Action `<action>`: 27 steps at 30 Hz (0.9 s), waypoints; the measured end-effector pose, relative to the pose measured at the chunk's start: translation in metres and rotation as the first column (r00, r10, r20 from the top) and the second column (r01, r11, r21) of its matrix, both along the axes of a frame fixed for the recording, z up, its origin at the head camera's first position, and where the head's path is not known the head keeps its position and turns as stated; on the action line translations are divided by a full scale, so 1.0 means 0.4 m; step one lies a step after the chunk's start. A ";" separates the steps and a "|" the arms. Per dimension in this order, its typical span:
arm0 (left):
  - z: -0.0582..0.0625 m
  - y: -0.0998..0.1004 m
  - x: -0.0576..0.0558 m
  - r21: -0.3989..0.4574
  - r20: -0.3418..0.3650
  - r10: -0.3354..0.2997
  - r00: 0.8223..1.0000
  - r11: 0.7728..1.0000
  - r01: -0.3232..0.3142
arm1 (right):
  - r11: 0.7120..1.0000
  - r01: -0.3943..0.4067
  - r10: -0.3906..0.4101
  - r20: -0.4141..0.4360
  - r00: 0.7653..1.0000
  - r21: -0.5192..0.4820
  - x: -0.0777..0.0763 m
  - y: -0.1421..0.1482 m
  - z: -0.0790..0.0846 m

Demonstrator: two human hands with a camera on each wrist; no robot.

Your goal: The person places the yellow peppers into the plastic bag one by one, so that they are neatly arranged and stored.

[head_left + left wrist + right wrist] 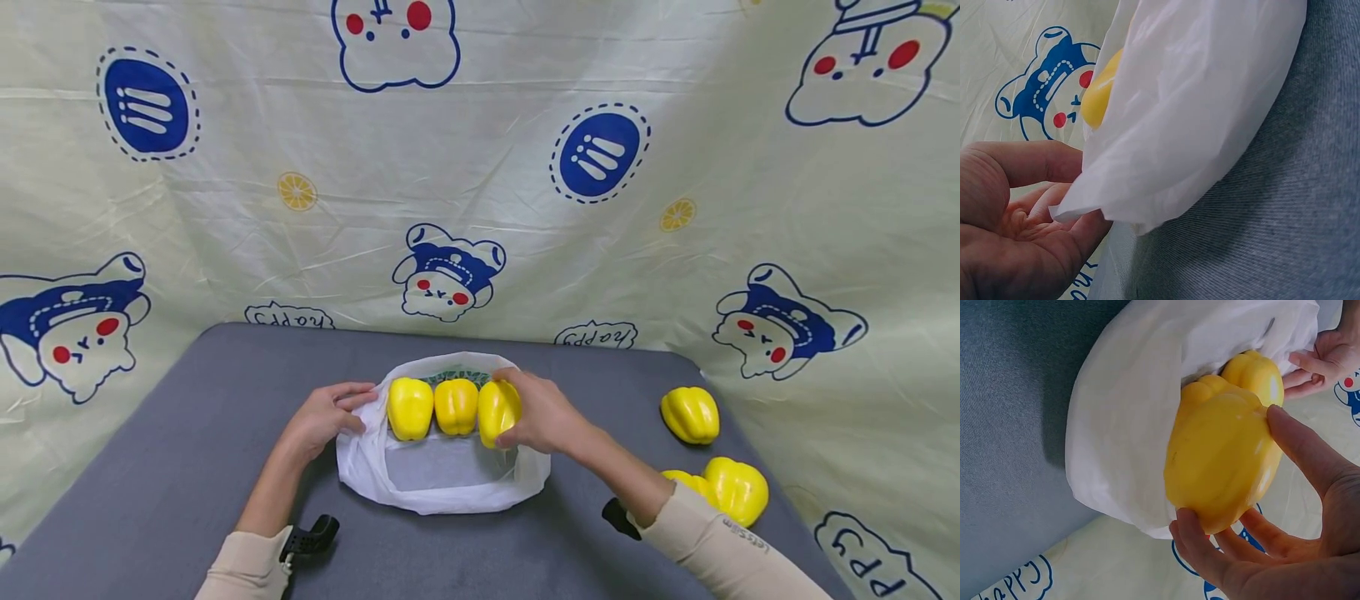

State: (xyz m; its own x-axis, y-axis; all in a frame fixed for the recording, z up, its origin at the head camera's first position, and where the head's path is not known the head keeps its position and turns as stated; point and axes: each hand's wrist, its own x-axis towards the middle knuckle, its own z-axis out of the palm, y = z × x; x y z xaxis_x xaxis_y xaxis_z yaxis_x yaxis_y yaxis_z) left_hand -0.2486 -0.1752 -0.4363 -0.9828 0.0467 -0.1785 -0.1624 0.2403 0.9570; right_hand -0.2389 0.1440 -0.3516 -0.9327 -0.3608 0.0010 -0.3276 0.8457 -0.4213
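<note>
A white plastic bag (450,498) stands with its mouth spread wide in the middle of the table. Two yellow bell peppers (410,408) (456,407) sit side by side at its back left. My right hand (543,412) grips a third yellow bell pepper (1222,456) at the bag's right side, thumb and fingertips spread around it. At the left side, my left hand (326,417) touches the bag's edge with loosely bent fingers. In the left wrist view, a flap of the bag (1147,162) covers some of its fingertips.
On the grey table (172,500), one yellow bell pepper (690,415) lies at the right. Nearer, another yellow bell pepper (737,492) lies against a yellow one partly hidden by my right forearm. A printed curtain (525,167) hangs behind the table.
</note>
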 end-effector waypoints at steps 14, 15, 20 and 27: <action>-0.001 -0.001 0.001 0.004 -0.002 0.000 1.000 1.000 0.000 | 0.996 -0.009 0.011 -0.017 1.000 0.093 -0.008 0.001 -0.025; -0.001 -0.001 0.002 0.004 -0.002 -0.002 1.000 1.000 0.002 | 0.995 -0.008 0.010 -0.022 1.000 0.101 -0.008 0.001 -0.026; 0.002 0.001 0.002 0.007 0.003 0.004 1.000 1.000 -0.004 | 0.992 0.007 -0.002 -0.041 0.999 0.124 -0.011 -0.002 -0.034; 0.000 -0.001 0.001 0.010 0.006 0.013 1.000 1.000 -0.013 | 0.992 0.002 0.003 -0.034 0.999 0.128 -0.020 -0.008 -0.046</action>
State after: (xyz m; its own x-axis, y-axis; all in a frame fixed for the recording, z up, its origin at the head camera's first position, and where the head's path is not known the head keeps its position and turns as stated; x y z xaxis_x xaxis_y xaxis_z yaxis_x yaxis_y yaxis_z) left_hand -0.2483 -0.1755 -0.4362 -0.9823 0.0354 -0.1842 -0.1715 0.2284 0.9584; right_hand -0.2471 0.1409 -0.3700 -0.9327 -0.3604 -0.0134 -0.3403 0.8917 -0.2984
